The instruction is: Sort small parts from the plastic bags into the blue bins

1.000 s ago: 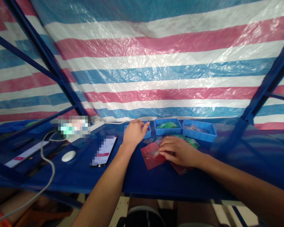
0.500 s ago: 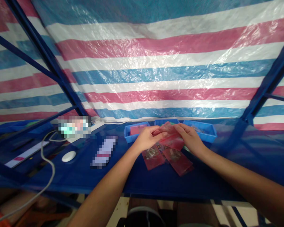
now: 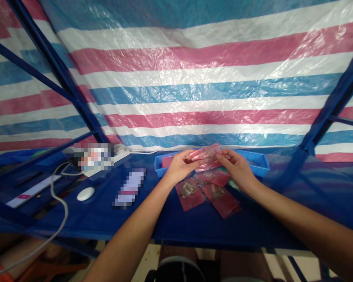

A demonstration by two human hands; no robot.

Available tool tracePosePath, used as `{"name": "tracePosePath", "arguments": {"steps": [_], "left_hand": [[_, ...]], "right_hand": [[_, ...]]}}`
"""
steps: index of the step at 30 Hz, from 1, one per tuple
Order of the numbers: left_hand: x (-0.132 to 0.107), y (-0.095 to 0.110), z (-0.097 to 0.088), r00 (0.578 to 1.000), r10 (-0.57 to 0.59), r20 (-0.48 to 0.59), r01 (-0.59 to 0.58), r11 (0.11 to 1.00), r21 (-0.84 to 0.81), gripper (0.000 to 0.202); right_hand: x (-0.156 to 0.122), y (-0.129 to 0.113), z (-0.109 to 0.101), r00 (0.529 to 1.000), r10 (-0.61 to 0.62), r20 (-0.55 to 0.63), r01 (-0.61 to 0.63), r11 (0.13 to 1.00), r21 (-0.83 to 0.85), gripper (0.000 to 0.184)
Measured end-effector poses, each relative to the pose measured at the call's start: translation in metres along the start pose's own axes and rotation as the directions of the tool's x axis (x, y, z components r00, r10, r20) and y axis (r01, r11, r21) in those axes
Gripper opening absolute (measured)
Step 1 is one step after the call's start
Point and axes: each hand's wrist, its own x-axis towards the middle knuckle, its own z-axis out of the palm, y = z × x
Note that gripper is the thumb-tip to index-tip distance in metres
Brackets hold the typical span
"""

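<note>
A small translucent pink plastic bag is stretched between my two hands above the table. My left hand pinches its left end between thumb and fingers. The right end is gripped by the thumb and fingers of my right hand. What the bag contains, if anything, I cannot make out. Below lie several similar pink bags, one on the left and a stack on the right, with small metallic pieces inside. Another pink bag lies just behind these, partly under my hands.
Behind my hands stand blue trays, including a left one and a right one. A blurred-out phone, a white oval mouse-like object and a white cable lie left. Blue metal posts frame a striped tarp.
The held pink bag has been raised and spread flatter, tilting toward me. My right hand's fingers have shifted along its edge. The bags on the table stay put.
</note>
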Motion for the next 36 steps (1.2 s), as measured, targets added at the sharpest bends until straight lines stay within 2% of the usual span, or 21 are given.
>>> {"name": "tracePosePath", "arguments": {"steps": [2, 4, 8, 10, 13, 15, 18, 19, 21, 24, 26, 28, 30, 33, 35, 36], "left_hand": [[0.002, 0.003, -0.002, 0.994, 0.043, -0.097, -0.048, 0.998, -0.042, 0.048], [0.002, 0.006, -0.002, 0.99, 0.061, -0.125, -0.071, 0.995, -0.074, 0.049], [0.001, 0.004, 0.002, 0.997, 0.055, -0.058, -0.062, 0.99, -0.125, 0.047], [0.0, 0.001, 0.006, 0.998, 0.059, -0.026, -0.063, 0.987, -0.146, 0.045], [-0.001, -0.004, 0.01, 0.998, 0.057, 0.008, -0.055, 0.987, -0.151, 0.048], [-0.001, -0.005, 0.01, 0.996, 0.088, -0.018, -0.089, 0.994, -0.064, 0.049], [-0.002, -0.001, 0.009, 0.958, 0.252, -0.136, -0.215, 0.947, 0.24, 0.046], [-0.004, 0.002, 0.009, 0.937, 0.319, -0.144, -0.256, 0.904, 0.342, 0.043], [-0.007, 0.007, 0.009, 0.913, 0.402, -0.067, -0.33, 0.826, 0.457, 0.033], [-0.011, 0.012, 0.013, 0.921, 0.36, 0.145, -0.386, 0.81, 0.441, 0.033], [-0.012, 0.011, 0.015, 0.93, 0.309, 0.198, -0.365, 0.824, 0.432, 0.037], [-0.011, 0.006, 0.016, 0.947, 0.277, 0.162, -0.32, 0.84, 0.437, 0.032], [-0.008, 0.0, 0.015, 0.969, 0.235, 0.079, -0.246, 0.876, 0.415, 0.031], [-0.005, -0.006, 0.013, 0.988, 0.155, -0.03, -0.139, 0.945, 0.296, 0.036], [-0.004, -0.008, 0.013, 0.992, 0.117, -0.051, -0.106, 0.977, 0.184, 0.04], [-0.004, -0.008, 0.014, 0.994, 0.101, -0.047, -0.094, 0.987, 0.133, 0.041]], "right_hand": [[-0.001, -0.003, -0.001, 0.999, -0.05, -0.021, 0.05, 0.999, -0.008, 0.036], [-0.002, -0.005, 0.0, 0.996, -0.087, -0.015, 0.087, 0.996, -0.005, 0.038], [-0.004, -0.003, 0.002, 0.994, -0.097, 0.05, 0.099, 0.994, -0.038, 0.044], [-0.006, -0.001, 0.003, 0.991, -0.063, 0.121, 0.07, 0.996, -0.049, 0.048], [-0.007, 0.002, 0.003, 0.975, 0.012, 0.223, 0.003, 0.998, -0.069, 0.044], [-0.006, 0.005, 0.002, 0.977, 0.041, 0.21, -0.022, 0.996, -0.091, 0.04], [-0.002, 0.008, 0.0, 0.998, 0.031, 0.064, -0.024, 0.995, -0.1, 0.04], [-0.001, 0.009, -0.001, 1.0, 0.025, 0.008, -0.024, 0.995, -0.095, 0.041], [0.001, 0.01, -0.001, 0.998, 0.022, -0.056, -0.026, 0.996, -0.08, 0.043], [-0.002, 0.008, 0.002, 0.999, 0.039, 0.009, -0.039, 0.999, -0.033, 0.041], [-0.005, 0.003, 0.005, 0.994, 0.05, 0.092, -0.051, 0.999, 0.004, 0.037], [-0.008, -0.002, 0.007, 0.987, 0.059, 0.151, -0.063, 0.998, 0.024, 0.038], [-0.008, -0.005, 0.008, 0.988, 0.052, 0.145, -0.055, 0.998, 0.015, 0.039], [-0.004, -0.003, 0.004, 1.0, -0.023, -0.007, 0.022, 0.999, -0.05, 0.042], [-0.002, 0.0, 0.002, 0.993, -0.071, -0.091, 0.062, 0.994, -0.093, 0.05], [-0.002, 0.002, 0.002, 0.993, -0.076, -0.096, 0.067, 0.993, -0.096, 0.055]]}}
